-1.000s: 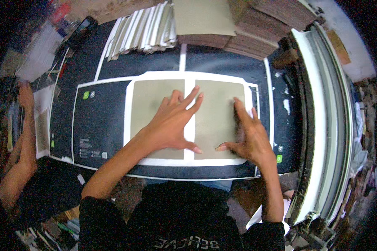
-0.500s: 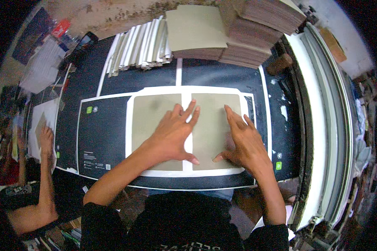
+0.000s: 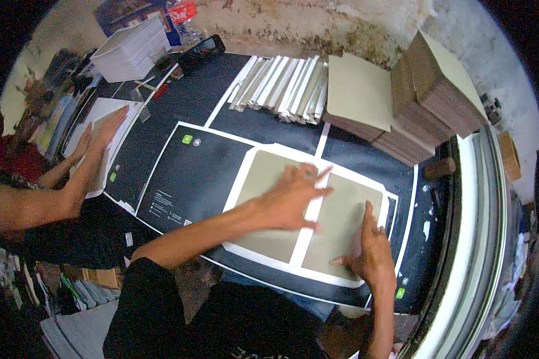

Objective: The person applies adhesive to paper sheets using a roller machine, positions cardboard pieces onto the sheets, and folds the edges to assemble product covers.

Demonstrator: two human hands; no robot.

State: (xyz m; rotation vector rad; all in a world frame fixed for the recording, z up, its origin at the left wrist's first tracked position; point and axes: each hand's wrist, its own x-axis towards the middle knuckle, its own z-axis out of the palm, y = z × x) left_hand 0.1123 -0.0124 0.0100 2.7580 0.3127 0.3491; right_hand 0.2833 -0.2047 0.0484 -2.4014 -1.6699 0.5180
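Left hand point(image 3: 286, 202), spread and empty, now blurs with motion; right hand point(image 3: 375, 256), half-open, grips nothing visible; both greyboard panels point(image 3: 339, 218) stay spaced apart.

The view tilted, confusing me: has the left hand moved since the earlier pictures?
Yes: against the white strip between the grey boards, the left hand appears shifted toward the strip's far end; its thumb sits farther from the near end.
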